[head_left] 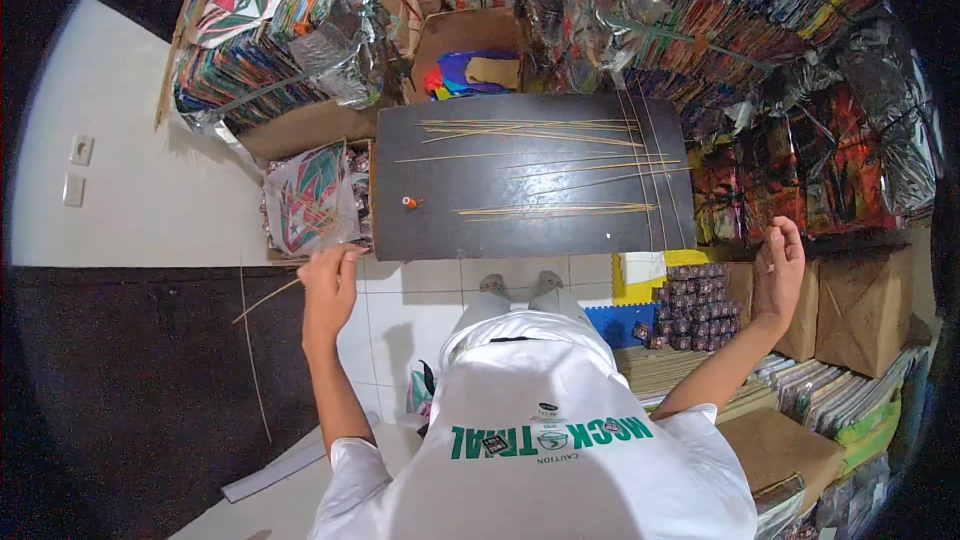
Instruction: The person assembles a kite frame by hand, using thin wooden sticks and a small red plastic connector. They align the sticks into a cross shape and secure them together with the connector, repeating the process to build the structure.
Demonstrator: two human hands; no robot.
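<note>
At the near left corner of the dark table (540, 235), my left hand (328, 275) is closed on a thin bamboo stick (265, 305), whose end juts out to the left. Out to the right of the table, my right hand (780, 265) is raised with its fingertips pinched together; what is in them, if anything, is too small to tell. Several thin bamboo sticks (555, 210) lie across the tabletop in loose groups, a few of them crossing at the right side. An orange thread spool (409, 202) sits at the table's left.
A box at the left holds a printed paper kite (310, 195). Behind the table stands a cardboard box (470, 35) with coloured sheets. Plastic-wrapped stacks (740, 30) crowd the back and right. Small dark packets (695, 305) are piled below the table's right side, near brown cartons (865, 310).
</note>
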